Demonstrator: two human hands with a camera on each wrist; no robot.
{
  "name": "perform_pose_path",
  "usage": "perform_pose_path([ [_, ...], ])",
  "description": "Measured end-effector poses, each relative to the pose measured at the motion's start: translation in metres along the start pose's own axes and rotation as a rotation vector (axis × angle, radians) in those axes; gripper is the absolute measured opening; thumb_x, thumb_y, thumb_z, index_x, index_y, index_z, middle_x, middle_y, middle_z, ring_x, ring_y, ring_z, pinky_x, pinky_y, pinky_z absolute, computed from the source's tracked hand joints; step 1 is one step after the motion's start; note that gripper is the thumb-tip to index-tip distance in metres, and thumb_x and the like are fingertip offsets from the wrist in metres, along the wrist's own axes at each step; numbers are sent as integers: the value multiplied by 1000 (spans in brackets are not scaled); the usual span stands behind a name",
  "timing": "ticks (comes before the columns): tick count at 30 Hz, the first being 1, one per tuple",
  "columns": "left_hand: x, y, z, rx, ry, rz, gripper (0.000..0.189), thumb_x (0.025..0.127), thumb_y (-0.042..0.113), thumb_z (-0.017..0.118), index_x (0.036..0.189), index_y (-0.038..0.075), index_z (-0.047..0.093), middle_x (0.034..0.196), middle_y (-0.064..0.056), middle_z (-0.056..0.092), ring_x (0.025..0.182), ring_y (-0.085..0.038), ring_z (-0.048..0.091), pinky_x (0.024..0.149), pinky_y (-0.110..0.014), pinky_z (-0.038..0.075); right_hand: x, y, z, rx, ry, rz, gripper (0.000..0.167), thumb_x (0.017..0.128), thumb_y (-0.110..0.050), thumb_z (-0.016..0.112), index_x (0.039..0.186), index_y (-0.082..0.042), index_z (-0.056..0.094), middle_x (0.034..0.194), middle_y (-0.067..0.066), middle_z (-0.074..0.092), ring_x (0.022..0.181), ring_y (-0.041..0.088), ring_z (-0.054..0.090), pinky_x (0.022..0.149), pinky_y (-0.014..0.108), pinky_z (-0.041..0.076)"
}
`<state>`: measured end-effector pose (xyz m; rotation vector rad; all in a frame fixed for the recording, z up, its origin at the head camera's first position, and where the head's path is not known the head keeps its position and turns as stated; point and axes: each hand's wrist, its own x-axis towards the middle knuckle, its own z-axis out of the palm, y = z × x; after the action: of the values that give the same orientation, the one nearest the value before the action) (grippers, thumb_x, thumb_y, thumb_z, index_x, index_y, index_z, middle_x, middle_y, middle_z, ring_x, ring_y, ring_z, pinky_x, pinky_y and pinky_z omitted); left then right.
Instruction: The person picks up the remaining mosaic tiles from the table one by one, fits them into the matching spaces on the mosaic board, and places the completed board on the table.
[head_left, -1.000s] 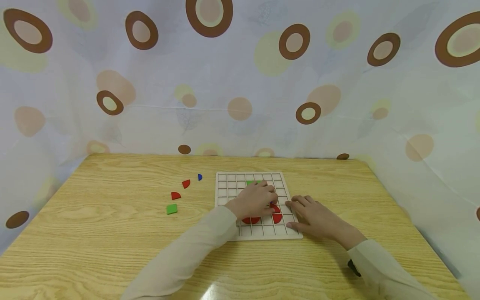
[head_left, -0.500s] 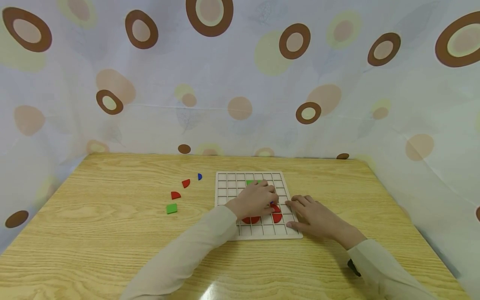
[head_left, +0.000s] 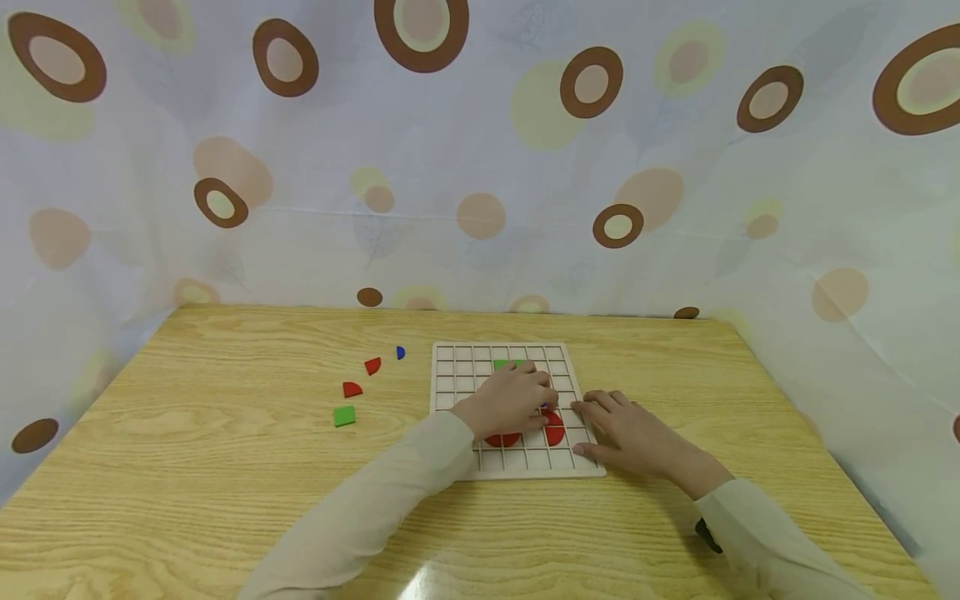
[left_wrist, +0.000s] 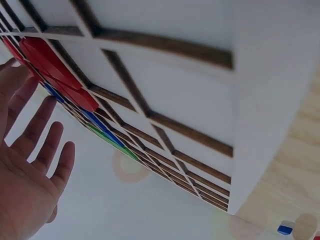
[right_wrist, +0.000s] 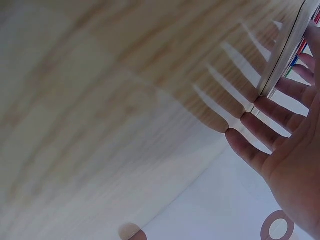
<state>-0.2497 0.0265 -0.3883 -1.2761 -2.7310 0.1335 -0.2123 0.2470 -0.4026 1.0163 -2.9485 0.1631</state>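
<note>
My left hand reaches over a white gridded board, thumb and fingertips right at a red rounded piece made of quarter-circle tiles. In the left wrist view the hand's fingers are spread and only slightly bent. More red tiles show below that hand, a green tile above it, and blue tiles in the left wrist view; its palm hides part of the board. My right hand rests along the board's right edge, fingers extended, fingertips on the rim and table.
Left of the board, a green square tile, two red quarter-circle tiles and a blue half-circle tile lie on the wooden table. A dotted cloth stands behind and at both sides. Something dark shows beneath the right sleeve.
The upper red quarter tile by my left fingertips has shifted slightly and now lines up with the lower one as a smooth half-round. Both hands stay in nearly the same place.
</note>
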Motion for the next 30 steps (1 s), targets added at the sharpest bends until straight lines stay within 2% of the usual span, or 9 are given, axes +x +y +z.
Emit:
perform_pose_path([
  [9, -2, 0, -1, -2, 10, 11, 25, 88, 43, 56, 109, 31, 62, 114, 10, 58, 109, -12, 50, 92, -31, 44, 0, -1, -1, 6, 1, 0, 60, 86, -49, 54, 131, -10, 48, 129, 13, 48, 116, 30, 46, 91, 49, 43],
  [18, -11, -6, -8, -4, 70, 41, 24, 88, 40, 57, 109, 28, 62, 113, 8, 59, 108, -13, 51, 90, -32, 45, -1, -1, -1, 3, 2, 2, 59, 86, -48, 55, 131, -9, 48, 129, 13, 48, 116, 30, 46, 91, 49, 43],
  [30, -30, -25, -6, -77, 108, -7, 21, 89, 35, 57, 107, 26, 63, 112, 8, 60, 108, -14, 51, 93, -33, 43, 0, -1, -1, 10, 0, -3, 60, 86, -48, 55, 132, -10, 47, 129, 12, 47, 117, 30, 45, 91, 49, 43],
])
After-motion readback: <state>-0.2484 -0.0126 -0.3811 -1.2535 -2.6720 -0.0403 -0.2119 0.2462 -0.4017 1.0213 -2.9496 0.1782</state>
